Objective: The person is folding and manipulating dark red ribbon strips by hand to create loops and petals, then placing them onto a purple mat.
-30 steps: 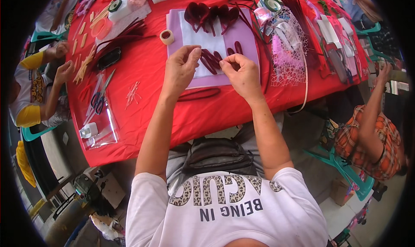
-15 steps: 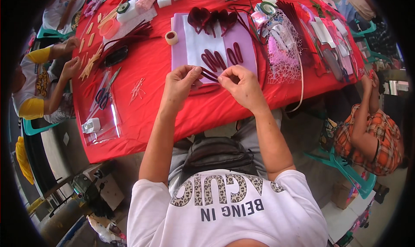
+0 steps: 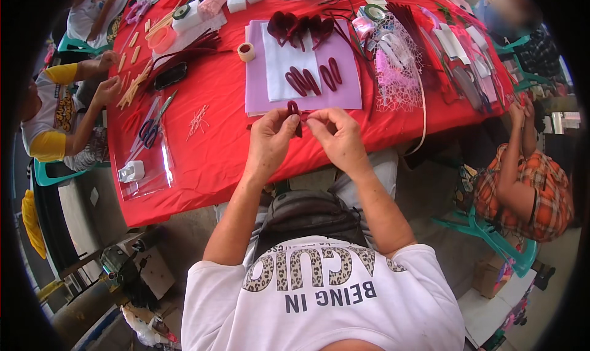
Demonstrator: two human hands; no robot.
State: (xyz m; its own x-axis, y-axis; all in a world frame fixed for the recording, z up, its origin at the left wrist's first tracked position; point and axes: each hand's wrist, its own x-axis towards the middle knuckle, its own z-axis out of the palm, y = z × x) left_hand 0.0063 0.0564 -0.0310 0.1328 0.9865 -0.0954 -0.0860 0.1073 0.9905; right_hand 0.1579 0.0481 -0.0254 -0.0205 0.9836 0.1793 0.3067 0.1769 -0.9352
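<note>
A dark red pipe cleaner [image 3: 293, 109], bent into a narrow loop, stands up between the fingertips of my left hand [image 3: 269, 141], which is closed on it. Close beside it, my right hand [image 3: 337, 137] is pinched at the lower end of the same stem; the exact grip is partly hidden by the fingers. Beyond my hands, several finished loops [image 3: 304, 81] of the same dark red lie on a white sheet [image 3: 279, 56] over a lilac pad [image 3: 347, 96]. Dark red petal shapes [image 3: 301, 29] rest at the sheet's far end.
A tape roll [image 3: 246, 51] stands left of the pad. Scissors [image 3: 149, 130], a phone [image 3: 170, 75] and wooden sticks [image 3: 133, 90] lie further left on the red cloth [image 3: 209, 148]. White netting [image 3: 399, 68] and bundled stems [image 3: 410, 22] are at right. People sit on both sides.
The pipe cleaner, earlier stretched between both hands, is now folded into an upright loop in my left hand. Both hands have come closer to me, slightly lower in view.
</note>
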